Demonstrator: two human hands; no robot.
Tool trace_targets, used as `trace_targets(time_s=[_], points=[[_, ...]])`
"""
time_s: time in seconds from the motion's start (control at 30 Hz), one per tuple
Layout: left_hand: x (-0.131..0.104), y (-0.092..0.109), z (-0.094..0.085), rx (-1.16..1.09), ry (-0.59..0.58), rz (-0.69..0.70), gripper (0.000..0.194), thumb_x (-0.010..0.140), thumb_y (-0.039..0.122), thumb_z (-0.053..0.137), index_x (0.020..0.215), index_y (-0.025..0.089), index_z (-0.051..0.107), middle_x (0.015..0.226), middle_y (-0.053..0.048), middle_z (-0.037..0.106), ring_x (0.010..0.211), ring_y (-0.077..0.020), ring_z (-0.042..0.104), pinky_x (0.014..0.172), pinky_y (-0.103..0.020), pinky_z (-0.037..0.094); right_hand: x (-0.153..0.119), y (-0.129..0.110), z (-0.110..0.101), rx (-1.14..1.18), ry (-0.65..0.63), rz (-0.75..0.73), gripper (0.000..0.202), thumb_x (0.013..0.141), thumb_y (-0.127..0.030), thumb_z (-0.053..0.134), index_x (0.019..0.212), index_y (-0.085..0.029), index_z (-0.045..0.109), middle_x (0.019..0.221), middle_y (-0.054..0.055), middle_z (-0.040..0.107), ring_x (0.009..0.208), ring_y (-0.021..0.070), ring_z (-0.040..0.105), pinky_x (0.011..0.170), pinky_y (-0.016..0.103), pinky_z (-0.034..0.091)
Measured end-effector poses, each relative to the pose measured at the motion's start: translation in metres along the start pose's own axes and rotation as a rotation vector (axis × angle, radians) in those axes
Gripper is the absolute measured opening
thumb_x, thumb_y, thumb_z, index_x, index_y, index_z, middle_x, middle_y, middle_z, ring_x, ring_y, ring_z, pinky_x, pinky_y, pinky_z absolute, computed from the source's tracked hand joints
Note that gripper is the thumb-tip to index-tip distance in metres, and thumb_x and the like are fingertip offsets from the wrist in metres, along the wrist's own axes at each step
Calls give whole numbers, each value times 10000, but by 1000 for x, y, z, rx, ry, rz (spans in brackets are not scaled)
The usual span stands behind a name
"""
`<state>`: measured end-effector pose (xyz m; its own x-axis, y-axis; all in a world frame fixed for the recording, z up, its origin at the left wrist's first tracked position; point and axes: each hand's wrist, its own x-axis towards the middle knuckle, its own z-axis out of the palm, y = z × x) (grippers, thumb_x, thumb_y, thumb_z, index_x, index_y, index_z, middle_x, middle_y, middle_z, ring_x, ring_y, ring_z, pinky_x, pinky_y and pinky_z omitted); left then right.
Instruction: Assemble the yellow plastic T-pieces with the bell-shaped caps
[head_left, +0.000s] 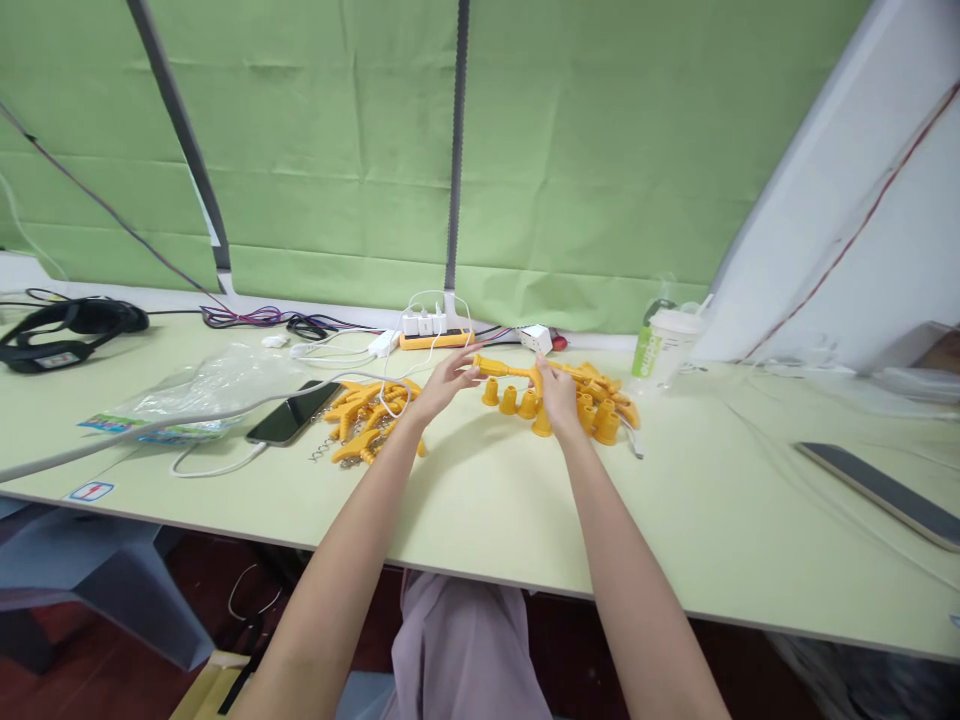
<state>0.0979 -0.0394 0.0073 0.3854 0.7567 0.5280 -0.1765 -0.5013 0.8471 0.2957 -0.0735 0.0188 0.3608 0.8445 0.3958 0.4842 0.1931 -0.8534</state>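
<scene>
Above the table, a yellow plastic stem with a flared end piece (495, 368) is held level between both hands. My left hand (444, 388) has its fingertips closed on the flared left end. My right hand (559, 396) grips the other end, its fingers partly hiding the stem. Below and around the right hand stand several yellow flared caps (528, 405). Behind that hand lies a heap of more yellow plastic parts (596, 380). To the left of my left forearm is a pile of curved yellow pieces (364, 415) with thin metal coils or chains among them.
A dark phone (295, 412) with a white cable lies by the left pile, near a clear plastic bag (217, 385). A black headset (71, 330) is far left. An orange power strip (437, 340), a white cup (667, 345) and a dark flat device (885, 490) are also on the table.
</scene>
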Motion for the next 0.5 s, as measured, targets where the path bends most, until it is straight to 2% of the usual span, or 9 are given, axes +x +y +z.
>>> trace_targets(time_s=[0.1,0.17,0.27,0.5], points=[[2,-3,-2,4,40,-139,537,762,470,612,1175,132,552,1081,-120,614,796,-172,642,843,-392,494,-4,-4,0,-53,-8,-65,591,798,-668,334,509,-189,522,464,1,500,477,129,432,505,267,295],[2,-5,-2,-3,47,-168,530,729,464,648,1114,105,584,1008,-103,639,761,-165,638,858,-406,493,-4,-5,0,-67,-17,-65,602,792,-682,330,515,-185,526,497,14,538,491,130,444,507,266,298],[2,-3,-1,-26,32,-143,486,691,440,685,1035,104,616,960,-80,654,804,-182,633,878,-413,487,-2,-1,2,-71,-20,-41,602,787,-688,331,506,-188,514,517,27,564,490,132,455,497,265,300],[-3,7,-1,83,66,-63,427,644,364,731,995,132,654,962,-69,670,913,-234,619,891,-368,444,7,12,7,24,-76,74,572,774,-675,380,496,-194,518,430,5,483,416,117,423,447,251,333]])
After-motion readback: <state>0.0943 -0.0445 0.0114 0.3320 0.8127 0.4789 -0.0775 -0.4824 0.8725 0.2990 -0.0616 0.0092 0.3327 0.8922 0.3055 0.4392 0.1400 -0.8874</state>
